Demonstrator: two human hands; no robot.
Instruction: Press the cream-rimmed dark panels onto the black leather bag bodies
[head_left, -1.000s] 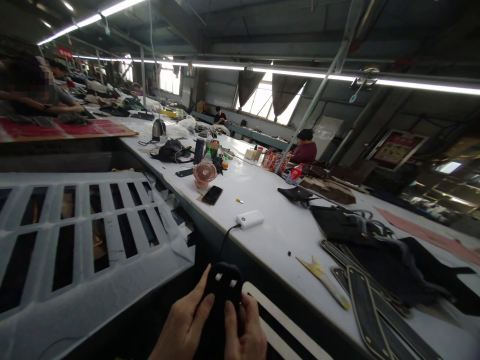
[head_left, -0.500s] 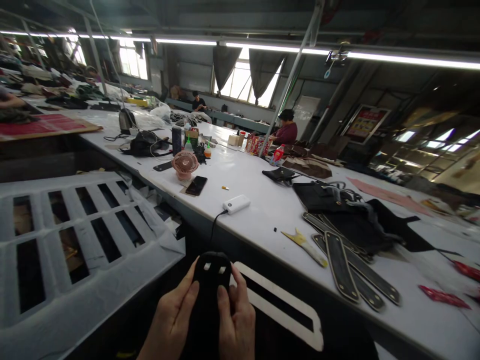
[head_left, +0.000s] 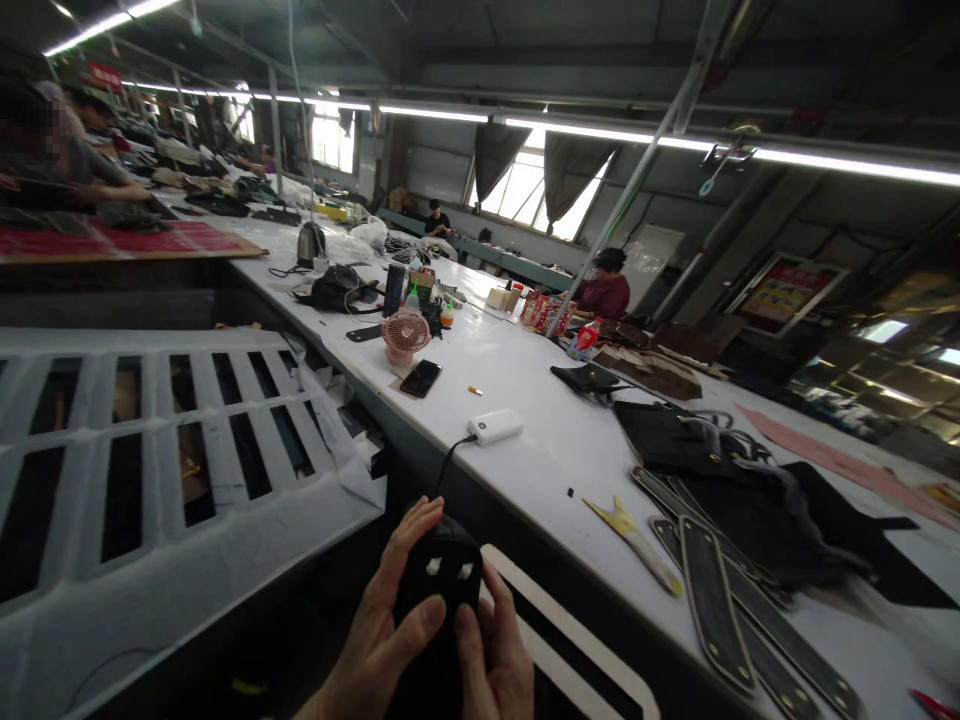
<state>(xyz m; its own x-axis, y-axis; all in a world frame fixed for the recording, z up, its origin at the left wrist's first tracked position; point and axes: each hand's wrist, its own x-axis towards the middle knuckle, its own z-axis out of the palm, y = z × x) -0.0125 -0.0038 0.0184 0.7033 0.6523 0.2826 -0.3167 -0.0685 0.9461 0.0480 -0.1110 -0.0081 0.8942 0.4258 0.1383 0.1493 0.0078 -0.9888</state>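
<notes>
A black piece (head_left: 450, 545) with a rounded top end is between my hands, low in the middle of the view. Two small pale tabs show near its top. My left hand (head_left: 390, 610) holds its left side, fingers extended along the edge and thumb across the front. On the right edge, my right hand (head_left: 491, 650) grips it with thumb in front and fingers at the side. A pale slotted frame (head_left: 570, 630) lies just right of my right hand. The lower part of the black piece blends into the dark area below.
On the white table (head_left: 540, 480) lie a white device (head_left: 495, 427) with a black cable, a phone (head_left: 421, 378), a pink fan (head_left: 406, 335), a yellow-grey forked tool (head_left: 634, 540) and black stitched straps (head_left: 716, 600). A white slatted rack (head_left: 292, 510) stands left. People work farther off.
The view has turned left, so the surroundings sit farther right. My left fingers have stretched out along the edge, and its thumb has moved inward across the black piece.
</notes>
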